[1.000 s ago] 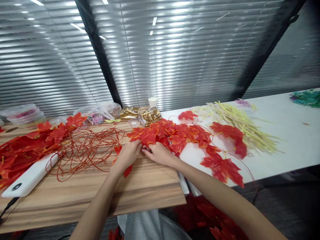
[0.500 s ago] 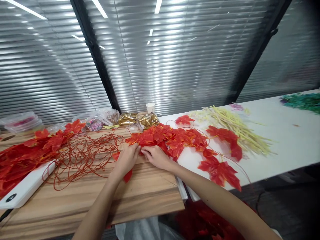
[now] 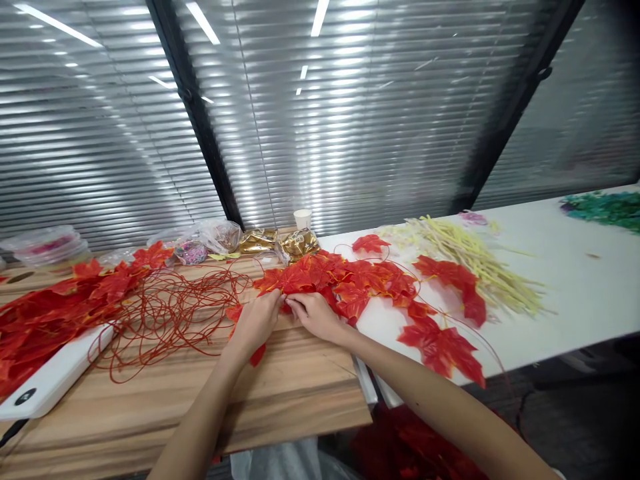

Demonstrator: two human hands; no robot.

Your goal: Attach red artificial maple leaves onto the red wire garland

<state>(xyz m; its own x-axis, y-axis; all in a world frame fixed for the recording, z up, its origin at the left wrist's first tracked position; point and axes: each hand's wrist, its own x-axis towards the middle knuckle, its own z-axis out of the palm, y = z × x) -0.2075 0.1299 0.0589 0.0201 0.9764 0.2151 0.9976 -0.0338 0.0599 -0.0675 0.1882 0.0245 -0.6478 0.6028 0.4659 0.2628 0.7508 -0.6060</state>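
Note:
My left hand is closed in a pinch at the near edge of a heap of red artificial maple leaves. Fingertip to fingertip with it, my right hand pinches too; whatever sits between the fingers is too small and covered to make out. Part of a red leaf shows below my left hand on the wooden board. Left of my hands lies a loose tangle of thin red cord. Thin cord also runs among the leaves on the right, beside a larger single leaf.
A pile of red leaves and a white box-like device with a black cable lie left. Gold packets, a paper cup and plastic tubs line the back. Yellow strips rest on the white table.
Both hands stay pinched together at almost the same spot, with slight finger movement. The whole view has shifted slightly; the leaves and cord look unmoved.

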